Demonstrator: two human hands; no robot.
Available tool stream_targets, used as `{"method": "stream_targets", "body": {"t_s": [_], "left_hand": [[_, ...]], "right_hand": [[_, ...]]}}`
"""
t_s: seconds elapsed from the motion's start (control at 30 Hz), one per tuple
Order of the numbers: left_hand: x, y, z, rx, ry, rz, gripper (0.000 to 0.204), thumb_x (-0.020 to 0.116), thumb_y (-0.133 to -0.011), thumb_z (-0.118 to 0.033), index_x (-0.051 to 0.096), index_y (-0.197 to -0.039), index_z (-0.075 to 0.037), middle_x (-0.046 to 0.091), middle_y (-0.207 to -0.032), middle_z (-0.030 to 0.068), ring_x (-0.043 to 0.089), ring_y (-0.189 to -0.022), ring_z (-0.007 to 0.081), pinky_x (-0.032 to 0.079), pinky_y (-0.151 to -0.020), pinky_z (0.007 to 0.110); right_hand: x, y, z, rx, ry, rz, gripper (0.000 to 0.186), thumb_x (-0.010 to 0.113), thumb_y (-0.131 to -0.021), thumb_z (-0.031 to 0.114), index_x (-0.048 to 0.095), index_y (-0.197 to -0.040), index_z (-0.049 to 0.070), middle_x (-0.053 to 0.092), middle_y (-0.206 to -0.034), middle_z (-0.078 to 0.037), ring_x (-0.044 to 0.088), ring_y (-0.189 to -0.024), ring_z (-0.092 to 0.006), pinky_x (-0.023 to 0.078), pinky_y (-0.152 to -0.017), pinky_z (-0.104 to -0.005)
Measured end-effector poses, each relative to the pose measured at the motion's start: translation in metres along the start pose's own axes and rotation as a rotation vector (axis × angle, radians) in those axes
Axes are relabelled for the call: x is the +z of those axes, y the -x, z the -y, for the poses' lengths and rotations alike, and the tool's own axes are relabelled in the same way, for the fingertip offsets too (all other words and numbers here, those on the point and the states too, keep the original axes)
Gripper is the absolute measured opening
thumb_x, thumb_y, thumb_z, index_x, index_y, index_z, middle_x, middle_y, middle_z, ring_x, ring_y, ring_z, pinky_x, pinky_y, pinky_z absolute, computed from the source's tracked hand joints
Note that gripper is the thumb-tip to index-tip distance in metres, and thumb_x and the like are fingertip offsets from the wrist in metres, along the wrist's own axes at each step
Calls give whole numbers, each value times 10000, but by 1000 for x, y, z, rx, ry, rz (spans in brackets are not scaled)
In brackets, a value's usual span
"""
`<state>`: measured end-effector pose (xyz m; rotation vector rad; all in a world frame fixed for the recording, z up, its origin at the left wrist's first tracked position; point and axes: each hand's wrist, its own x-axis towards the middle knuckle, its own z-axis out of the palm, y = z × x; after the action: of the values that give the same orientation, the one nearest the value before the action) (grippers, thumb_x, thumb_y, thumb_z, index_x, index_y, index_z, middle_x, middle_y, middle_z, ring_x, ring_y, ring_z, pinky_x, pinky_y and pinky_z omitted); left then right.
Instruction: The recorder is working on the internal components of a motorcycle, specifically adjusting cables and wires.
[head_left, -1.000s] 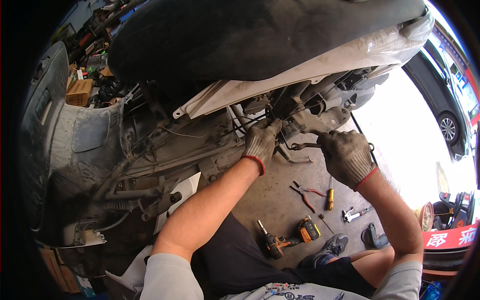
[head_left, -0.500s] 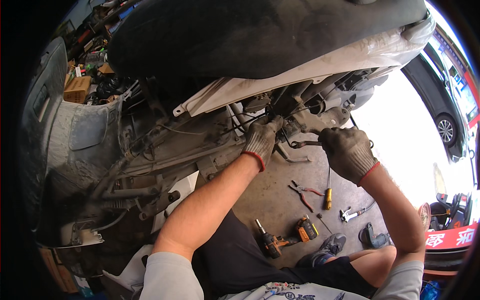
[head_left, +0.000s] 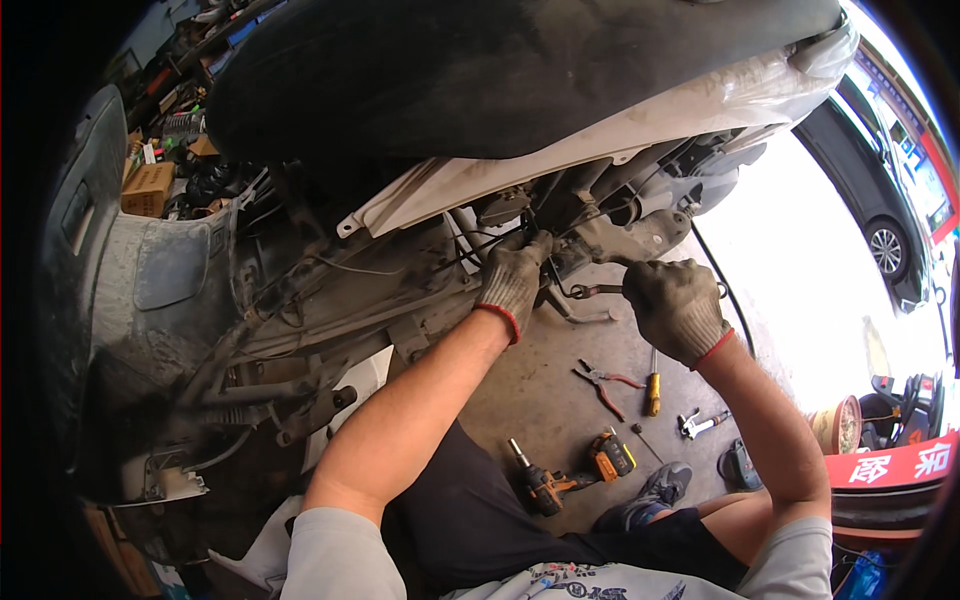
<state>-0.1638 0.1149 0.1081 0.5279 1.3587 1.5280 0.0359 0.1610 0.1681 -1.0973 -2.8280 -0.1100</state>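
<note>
A partly stripped motor scooter (head_left: 420,90) stretches across the view, its dark seat above and its frame and engine parts bared. My left hand (head_left: 513,275), in a grey work glove with a red cuff, is closed at the dark cables and metal parts below the white side panel (head_left: 560,150). What its fingers grip is hidden. My right hand (head_left: 677,308), gloved alike, is a fist round the middle of a metal wrench (head_left: 598,291). The wrench lies nearly level, one ring end pointing toward the parts by my left hand, the other showing past my fist.
On the concrete floor lie red-handled pliers (head_left: 607,383), a yellow-handled screwdriver (head_left: 654,392), a cordless drill (head_left: 548,488) with a socket bit, and a silver tool (head_left: 703,424). A dark car (head_left: 870,190) stands outside at right. Boxes (head_left: 148,188) and clutter fill the far left.
The whole view has shifted slightly. My right fist and the wrench sit a little further left in the picture; both hands keep their grip.
</note>
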Motion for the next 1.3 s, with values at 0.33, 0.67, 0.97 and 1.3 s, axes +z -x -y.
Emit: {"method": "stream_targets", "body": {"t_s": [0.33, 0.67, 0.97, 1.3], "left_hand": [[1, 7, -5, -15, -93, 15, 277, 632, -942, -244, 662, -1115, -30, 676, -970, 31, 610, -808, 104, 483, -755, 266], [-9, 19, 21, -102, -75, 287, 260, 673, -929, -292, 652, -1024, -51, 680, -873, 9, 610, -719, 93, 484, -620, 253], [-6, 21, 19, -89, -175, 245, 252, 673, -928, -291, 647, -1034, -64, 676, -887, 0, 597, -723, 82, 484, -607, 246], [0, 20, 21, -163, -85, 169, 175, 650, -936, -187, 630, -1048, -54, 673, -882, 20, 591, -670, 83, 479, -567, 220]], "right_hand": [[-6, -6, -1, 69, 56, 82, 143, 589, -900, 256, 663, -899, 134, 679, -756, -101, 677, -707, -318, 527, -601, -431], [-6, -10, -4, 38, 46, 55, 199, 578, -913, 319, 694, -950, 162, 690, -764, -96, 685, -720, -308, 534, -616, -419], [13, -11, -15, 120, -61, 134, 225, 536, -920, 317, 683, -976, 156, 689, -828, -120, 673, -791, -324, 532, -662, -447], [4, -3, -12, 103, -99, 129, 207, 549, -921, 293, 667, -990, 137, 687, -840, -124, 674, -808, -335, 536, -675, -449]]}}
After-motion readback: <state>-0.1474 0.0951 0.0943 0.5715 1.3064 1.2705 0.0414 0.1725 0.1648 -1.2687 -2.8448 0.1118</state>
